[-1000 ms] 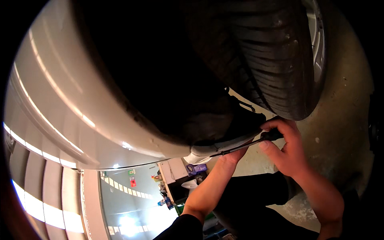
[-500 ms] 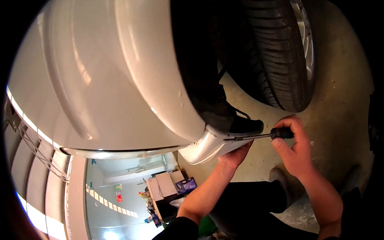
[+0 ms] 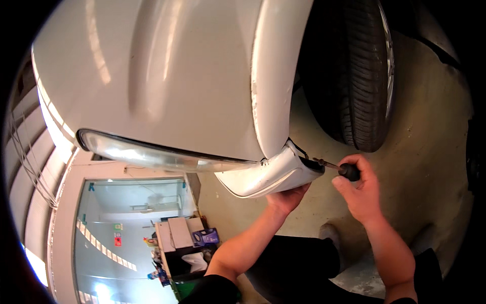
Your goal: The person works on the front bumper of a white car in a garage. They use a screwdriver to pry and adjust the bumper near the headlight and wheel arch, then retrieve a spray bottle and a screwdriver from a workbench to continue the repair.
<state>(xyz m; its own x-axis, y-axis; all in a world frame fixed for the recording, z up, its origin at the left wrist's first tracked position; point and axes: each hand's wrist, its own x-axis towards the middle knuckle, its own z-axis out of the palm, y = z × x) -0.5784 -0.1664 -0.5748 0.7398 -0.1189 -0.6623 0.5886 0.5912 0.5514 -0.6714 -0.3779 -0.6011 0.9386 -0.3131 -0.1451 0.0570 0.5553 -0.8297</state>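
Note:
A white car's bumper corner (image 3: 263,175) hangs loose below the fender (image 3: 271,76), beside the headlight (image 3: 152,154). My left hand (image 3: 288,196) presses up against the underside of that bumper corner. My right hand (image 3: 360,190) grips a black-handled screwdriver (image 3: 343,169); its thin shaft points left into the gap at the bumper's rear edge. The black tyre (image 3: 354,76) stands just above and behind my right hand.
Concrete floor (image 3: 425,152) spreads under the wheel and to the right. My dark-trousered legs (image 3: 304,263) and a shoe (image 3: 329,234) are below. At lower left, a workshop area shows boxes (image 3: 174,232) and a dark cart (image 3: 182,263).
The view has swung from the wheel arch toward the car's front, bringing fender and headlight into sight. Both hands have stayed at the bumper corner, the screwdriver still at its edge.

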